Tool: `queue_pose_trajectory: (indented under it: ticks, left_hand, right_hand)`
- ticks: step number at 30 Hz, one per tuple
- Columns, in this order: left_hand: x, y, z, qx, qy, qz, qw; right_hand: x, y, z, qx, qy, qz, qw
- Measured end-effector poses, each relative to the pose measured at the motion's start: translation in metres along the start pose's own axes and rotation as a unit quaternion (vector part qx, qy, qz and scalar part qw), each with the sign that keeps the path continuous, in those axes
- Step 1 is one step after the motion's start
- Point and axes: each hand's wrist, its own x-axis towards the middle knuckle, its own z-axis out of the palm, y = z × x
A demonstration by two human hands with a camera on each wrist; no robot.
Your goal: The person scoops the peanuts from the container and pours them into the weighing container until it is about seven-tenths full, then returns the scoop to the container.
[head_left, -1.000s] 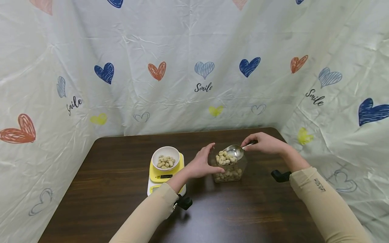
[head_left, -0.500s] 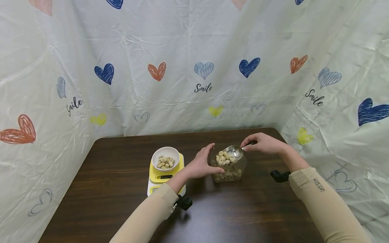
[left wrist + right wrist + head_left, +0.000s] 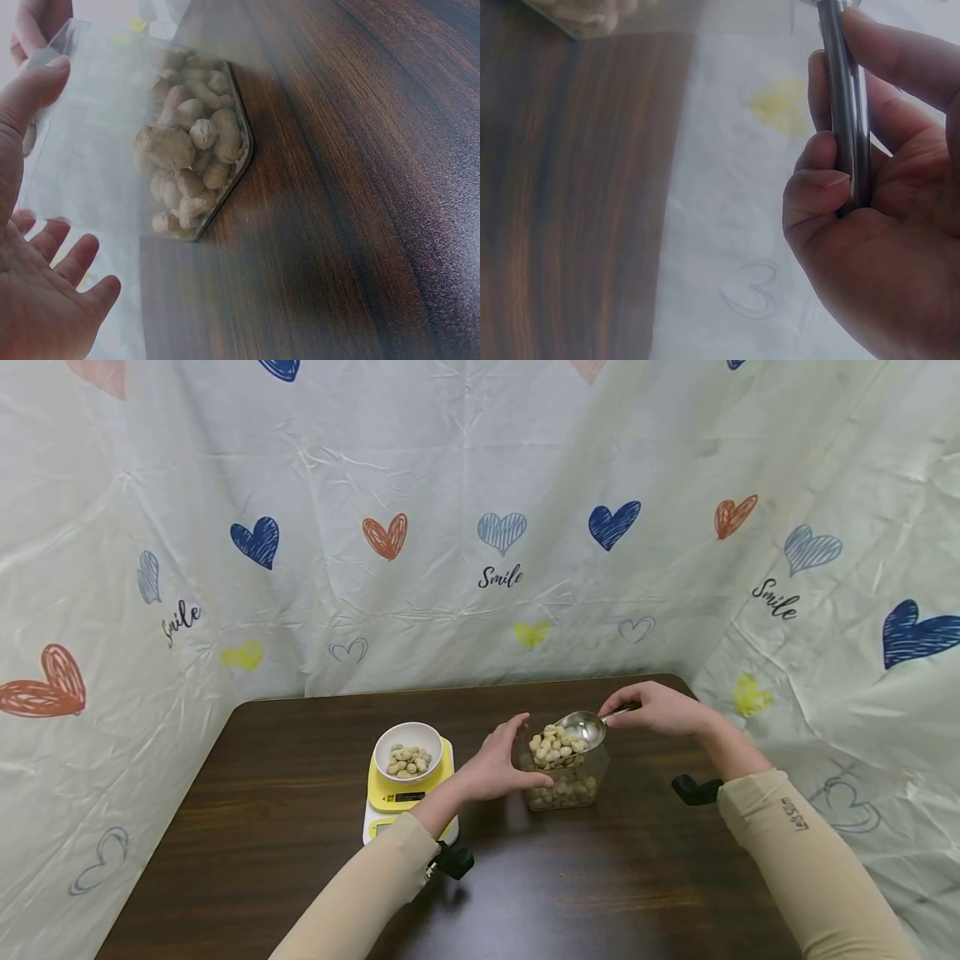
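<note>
My left hand (image 3: 495, 767) steadies a clear plastic container (image 3: 598, 766), thumb on its near side and fingers round the far left side. Unshelled peanuts (image 3: 191, 142) fill the container's lower part, seen through its wall in the left wrist view. My right hand (image 3: 658, 708) grips the dark handle of a metal scoop (image 3: 587, 727), fingers curled round it in the right wrist view. The scoop's bowl sits at the container's mouth, tilted down to the left and loaded with peanuts (image 3: 553, 747).
Left of the container, a white bowl (image 3: 384, 745) with some peanuts (image 3: 408, 762) stands on a yellow and white kitchen scale (image 3: 381, 793). My left forearm partly covers the scale. The dark wooden table (image 3: 285, 793) ends at a white curtain (image 3: 420, 635) printed with hearts.
The scoop, held in my right hand, has risen slightly and tilted with its peanuts in the container's mouth. My left hand and the container stay where they were.
</note>
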Motion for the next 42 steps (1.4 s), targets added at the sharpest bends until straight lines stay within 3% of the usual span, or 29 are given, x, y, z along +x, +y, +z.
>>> queue_pose_trajectory:
  ticks: [16,33,42]
  left_hand:
    - [-0.001,0.003,-0.005,0.006,0.001,0.001,1.0000]
    - [-0.009,0.004,-0.006,-0.016,-0.004,-0.015,0.9998]
    - [-0.029,0.004,-0.027,0.022,0.025,0.013,0.9994]
  right_hand:
    - [-0.011,-0.002,-0.015,0.017,0.017,0.001,1.000]
    - [-0.016,-0.001,-0.005,0.043,0.030,0.019,0.998]
    - [-0.019,-0.011,-0.001,0.061,0.037,0.022,0.997]
